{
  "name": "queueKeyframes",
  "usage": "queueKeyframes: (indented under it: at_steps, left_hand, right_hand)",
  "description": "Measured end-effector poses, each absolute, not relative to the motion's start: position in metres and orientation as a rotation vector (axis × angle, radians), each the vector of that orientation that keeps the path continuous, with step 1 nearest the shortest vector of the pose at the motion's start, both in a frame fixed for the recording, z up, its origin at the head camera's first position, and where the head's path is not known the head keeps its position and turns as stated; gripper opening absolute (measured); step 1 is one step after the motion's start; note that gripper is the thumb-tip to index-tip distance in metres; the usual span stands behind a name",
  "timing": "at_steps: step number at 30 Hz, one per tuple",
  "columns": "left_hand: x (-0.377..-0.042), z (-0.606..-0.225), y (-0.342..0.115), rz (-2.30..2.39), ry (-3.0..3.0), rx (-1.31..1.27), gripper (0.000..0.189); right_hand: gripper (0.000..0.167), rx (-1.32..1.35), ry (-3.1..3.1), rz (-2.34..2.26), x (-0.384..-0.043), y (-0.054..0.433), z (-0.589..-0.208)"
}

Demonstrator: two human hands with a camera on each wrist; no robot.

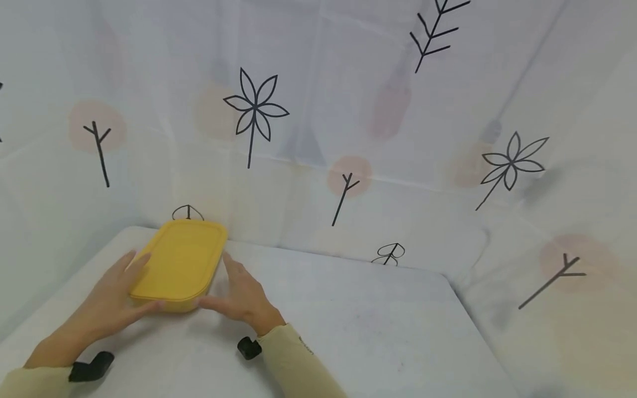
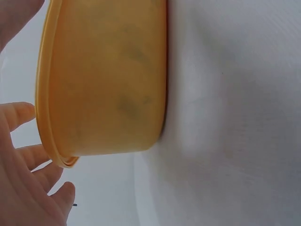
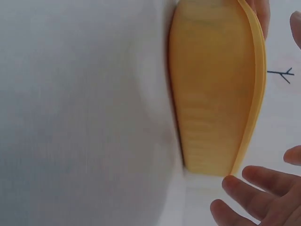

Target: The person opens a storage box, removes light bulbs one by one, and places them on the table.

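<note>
A yellow lidded plastic box (image 1: 181,260), rectangular with rounded corners, sits on the white table toward the left. Its lid (image 2: 43,94) has a raised rim, seen edge-on in the left wrist view. My left hand (image 1: 106,304) lies along the box's left side, fingertips at the lid's edge and thumb stretched across the near side. On the other side, my right hand (image 1: 244,293) is spread with loosely straight fingers, its thumb by the near right corner. In the right wrist view, right fingertips (image 3: 231,182) are close to the lid's far end. The box's contents are hidden.
The white tabletop (image 1: 368,326) stretches to the right of the box. Behind and around it hangs a pale curtain (image 1: 308,110) printed with plant drawings and coloured spots. A black device (image 1: 92,366) is strapped at the left wrist, another (image 1: 249,348) at the right.
</note>
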State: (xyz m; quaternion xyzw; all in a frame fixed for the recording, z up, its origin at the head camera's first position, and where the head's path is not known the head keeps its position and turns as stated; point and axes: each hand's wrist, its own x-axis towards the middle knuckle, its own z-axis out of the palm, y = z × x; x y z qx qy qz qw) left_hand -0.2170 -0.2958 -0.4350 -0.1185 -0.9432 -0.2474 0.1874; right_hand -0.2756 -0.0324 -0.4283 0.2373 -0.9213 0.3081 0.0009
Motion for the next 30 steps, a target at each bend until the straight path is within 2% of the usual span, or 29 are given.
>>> queueKeyframes:
  at_steps: [14, 30]
  left_hand:
    - [-0.216, -0.443, -0.313, -0.901, -2.749, -0.262, 0.108]
    - [-0.221, -0.443, -0.314, -0.987, -2.797, -0.198, 0.11]
  right_hand:
    - [0.113, 0.645, -2.9, 1.286, -0.275, -0.059, -0.439]
    - [0.106, 0.779, -2.782, 1.366, -0.277, -0.062, -0.443]
